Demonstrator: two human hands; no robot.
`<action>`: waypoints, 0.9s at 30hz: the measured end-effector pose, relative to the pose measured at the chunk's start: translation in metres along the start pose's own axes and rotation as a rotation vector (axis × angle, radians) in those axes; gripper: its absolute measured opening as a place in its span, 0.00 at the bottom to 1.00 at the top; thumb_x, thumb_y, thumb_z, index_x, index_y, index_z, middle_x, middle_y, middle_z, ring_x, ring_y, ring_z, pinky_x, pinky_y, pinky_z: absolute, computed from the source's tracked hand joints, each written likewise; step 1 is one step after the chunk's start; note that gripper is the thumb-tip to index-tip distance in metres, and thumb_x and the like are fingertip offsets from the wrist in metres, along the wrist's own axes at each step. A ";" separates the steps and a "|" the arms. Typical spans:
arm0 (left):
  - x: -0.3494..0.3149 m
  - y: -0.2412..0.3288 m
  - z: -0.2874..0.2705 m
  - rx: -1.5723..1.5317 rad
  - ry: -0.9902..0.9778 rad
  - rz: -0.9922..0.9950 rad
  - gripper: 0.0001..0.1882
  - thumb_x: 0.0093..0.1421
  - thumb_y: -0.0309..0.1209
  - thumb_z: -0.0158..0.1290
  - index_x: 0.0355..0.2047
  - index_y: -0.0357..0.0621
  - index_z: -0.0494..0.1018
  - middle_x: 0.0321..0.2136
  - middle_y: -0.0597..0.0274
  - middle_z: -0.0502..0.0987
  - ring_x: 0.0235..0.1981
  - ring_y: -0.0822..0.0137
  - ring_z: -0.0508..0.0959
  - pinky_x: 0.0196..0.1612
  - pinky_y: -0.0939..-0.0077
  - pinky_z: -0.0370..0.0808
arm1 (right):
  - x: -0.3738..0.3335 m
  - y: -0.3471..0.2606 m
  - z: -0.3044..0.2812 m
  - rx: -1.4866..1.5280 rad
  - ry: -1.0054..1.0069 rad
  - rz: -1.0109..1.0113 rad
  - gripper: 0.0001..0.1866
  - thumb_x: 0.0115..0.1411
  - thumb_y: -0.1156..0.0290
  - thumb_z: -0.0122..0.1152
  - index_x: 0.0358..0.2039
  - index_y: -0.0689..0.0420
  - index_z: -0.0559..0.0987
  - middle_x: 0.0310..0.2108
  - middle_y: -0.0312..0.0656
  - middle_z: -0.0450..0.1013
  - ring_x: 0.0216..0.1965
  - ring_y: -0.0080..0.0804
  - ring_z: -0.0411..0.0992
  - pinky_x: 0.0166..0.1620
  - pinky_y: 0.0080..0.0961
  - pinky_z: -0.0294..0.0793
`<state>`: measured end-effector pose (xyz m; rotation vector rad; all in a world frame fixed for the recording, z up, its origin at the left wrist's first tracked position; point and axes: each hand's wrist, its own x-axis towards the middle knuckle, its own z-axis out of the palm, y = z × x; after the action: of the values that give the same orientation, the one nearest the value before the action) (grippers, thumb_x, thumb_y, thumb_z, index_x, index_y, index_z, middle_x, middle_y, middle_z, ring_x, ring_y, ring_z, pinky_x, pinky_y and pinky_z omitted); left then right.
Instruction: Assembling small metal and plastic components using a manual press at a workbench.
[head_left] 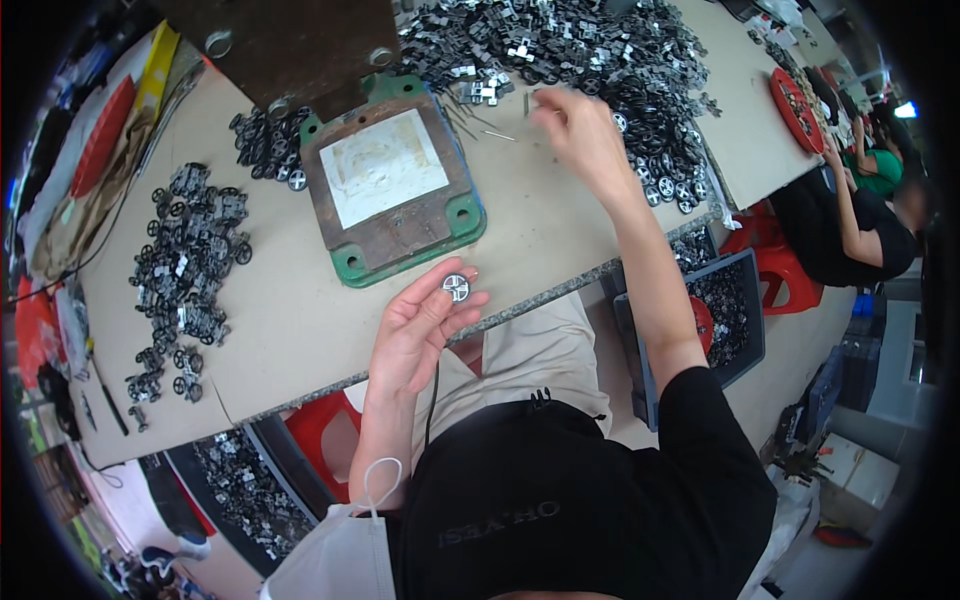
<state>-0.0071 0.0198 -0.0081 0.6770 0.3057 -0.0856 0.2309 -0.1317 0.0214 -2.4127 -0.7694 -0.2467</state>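
Observation:
My left hand (420,325) is closed in a pinch on a small dark wheel with silver spokes (456,288), held in front of the near edge of a green metal press base (345,262). Further off to the right, my right hand (585,140) hovers over the table, with bent fingers whose tips are smeared by motion. Whether it grips anything does not show. Beside it lie several thin metal pins (497,135) and a heap of dark wheels (655,165). A large pile of small dark and silver metal parts (520,45) spreads beyond it.
Wheeled assemblies (190,265) form a pile on the left of the table. A brown plate (300,45) rises behind the press base. Grey bins of parts (758,300) stand at the lower right. Another person (870,225) sits at the far right, near a red tray (797,110).

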 end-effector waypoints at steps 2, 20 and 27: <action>0.003 0.000 -0.001 0.013 -0.021 -0.009 0.20 0.60 0.25 0.45 0.53 0.33 0.61 0.47 0.49 0.69 0.44 0.57 0.74 0.45 0.72 0.75 | 0.019 0.023 0.005 -0.221 0.124 0.053 0.13 0.52 0.67 0.56 0.36 0.59 0.77 0.33 0.44 0.71 0.37 0.43 0.71 0.39 0.36 0.70; 0.011 -0.004 0.017 0.087 0.065 0.173 0.18 0.58 0.24 0.49 0.49 0.35 0.66 0.42 0.52 0.73 0.38 0.63 0.76 0.41 0.75 0.74 | -0.065 -0.019 -0.021 1.322 -0.545 0.402 0.09 0.58 0.67 0.55 0.33 0.60 0.76 0.25 0.29 0.70 0.20 0.10 0.58 0.22 0.09 0.55; 0.011 -0.006 0.021 0.131 0.107 0.189 0.18 0.57 0.23 0.50 0.49 0.34 0.66 0.42 0.52 0.73 0.37 0.64 0.76 0.41 0.75 0.74 | -0.079 -0.031 -0.015 1.291 -0.565 0.424 0.08 0.57 0.69 0.57 0.33 0.59 0.77 0.25 0.29 0.72 0.21 0.09 0.60 0.22 0.08 0.56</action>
<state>0.0079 0.0022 0.0002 0.8392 0.3398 0.1124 0.1481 -0.1568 0.0213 -1.2910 -0.3776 0.8752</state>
